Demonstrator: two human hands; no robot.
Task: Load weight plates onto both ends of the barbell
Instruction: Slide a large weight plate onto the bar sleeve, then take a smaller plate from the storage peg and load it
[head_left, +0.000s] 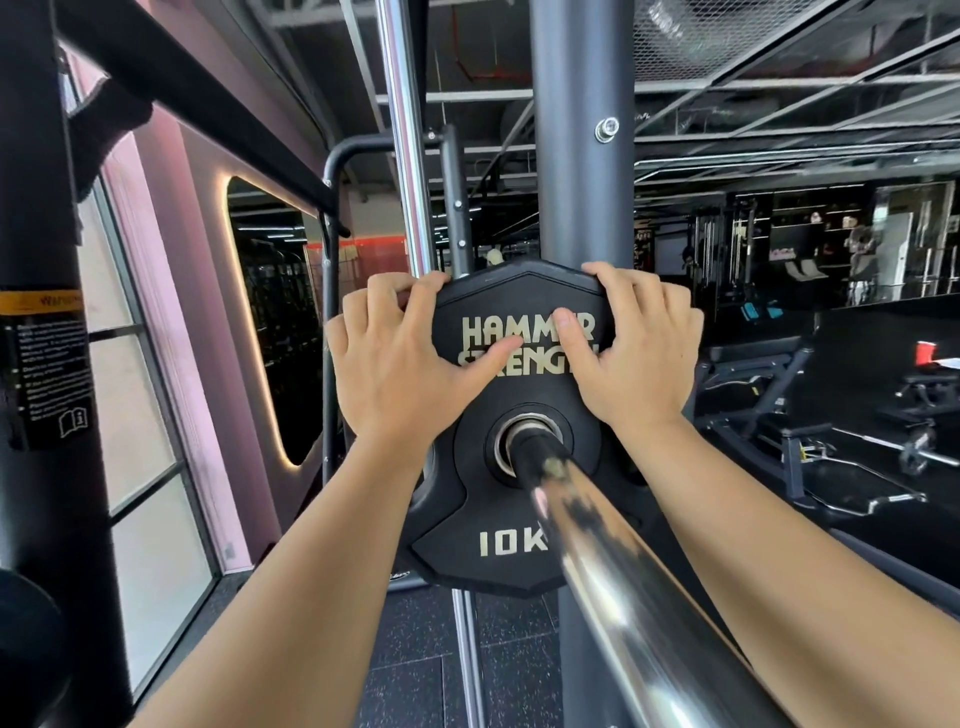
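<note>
A black 10 kg weight plate (498, 540) with gold lettering sits on the chrome barbell sleeve (613, 587), which runs from the plate's centre hole toward me at the lower right. My left hand (400, 364) grips the plate's upper left edge, fingers curled over the rim and thumb across the face. My right hand (628, 358) grips the upper right edge the same way. Behind the plate stands a dark rack upright (582, 156).
A chrome guide rod (405, 156) rises just left of the upright. A black rack post (47, 364) with a warning label fills the left edge. Benches (779, 395) and a loaded bar on the floor lie to the right. Speckled rubber flooring is below.
</note>
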